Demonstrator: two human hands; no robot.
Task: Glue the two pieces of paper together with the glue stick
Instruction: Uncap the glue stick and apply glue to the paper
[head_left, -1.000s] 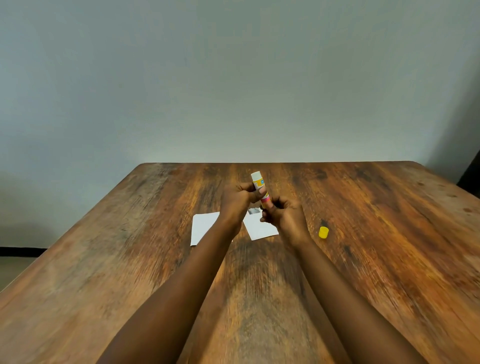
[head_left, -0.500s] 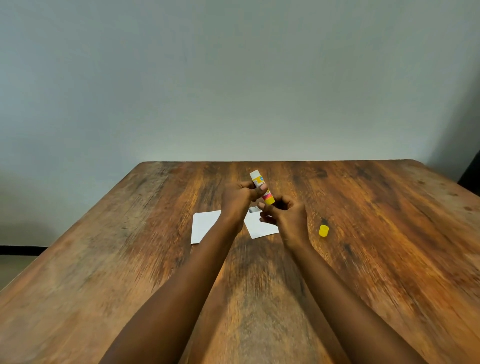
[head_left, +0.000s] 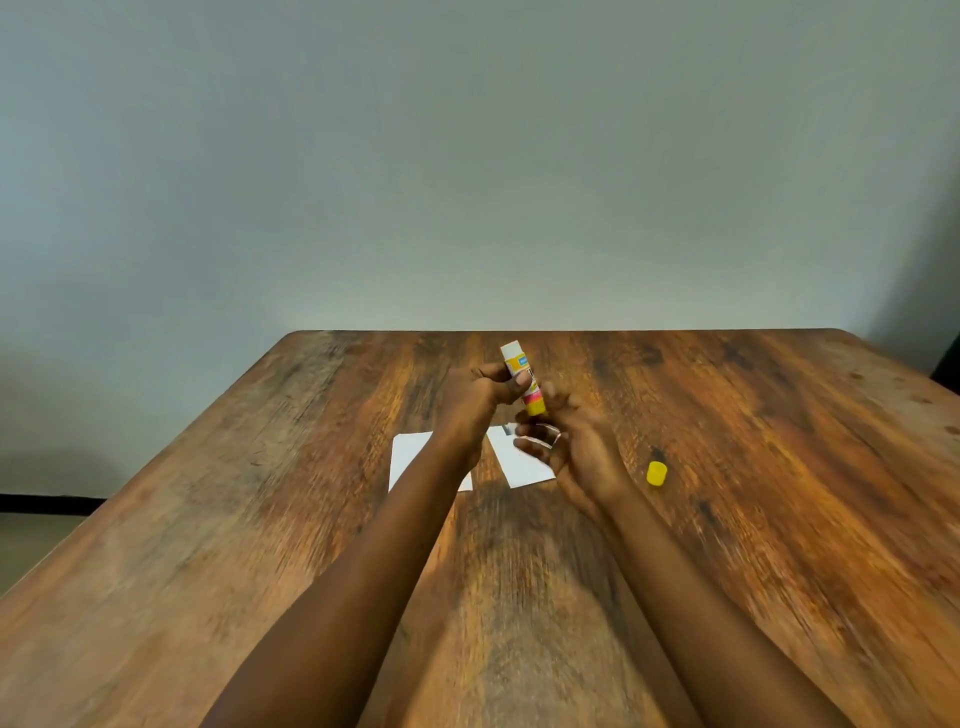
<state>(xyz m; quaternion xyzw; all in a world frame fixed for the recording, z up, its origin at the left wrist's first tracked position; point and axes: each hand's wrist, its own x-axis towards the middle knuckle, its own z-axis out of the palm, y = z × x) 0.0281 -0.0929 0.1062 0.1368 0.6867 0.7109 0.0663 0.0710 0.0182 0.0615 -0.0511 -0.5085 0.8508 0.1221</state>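
Above the middle of the wooden table (head_left: 234, 545) my left hand (head_left: 475, 402) grips a glue stick (head_left: 522, 376) round its middle. The stick is uncapped and tilted, white tip up, yellow base down. My right hand (head_left: 571, 447) hovers just below and right of the base, motion-blurred, its fingers loosely spread and holding nothing. Two white pieces of paper lie flat under the hands. The left paper (head_left: 410, 460) is partly hidden by my left forearm. The right paper (head_left: 522, 465) is partly hidden by my right hand. The yellow cap (head_left: 656, 473) stands on the table to the right.
A plain grey wall stands behind the table's far edge. A dark object shows at the right edge of view (head_left: 948, 364). The floor is visible past the table's left edge.
My right hand has let go of the stick's yellow base and its fingers have spread. The left hand keeps its hold; the stick's base has swung slightly right.
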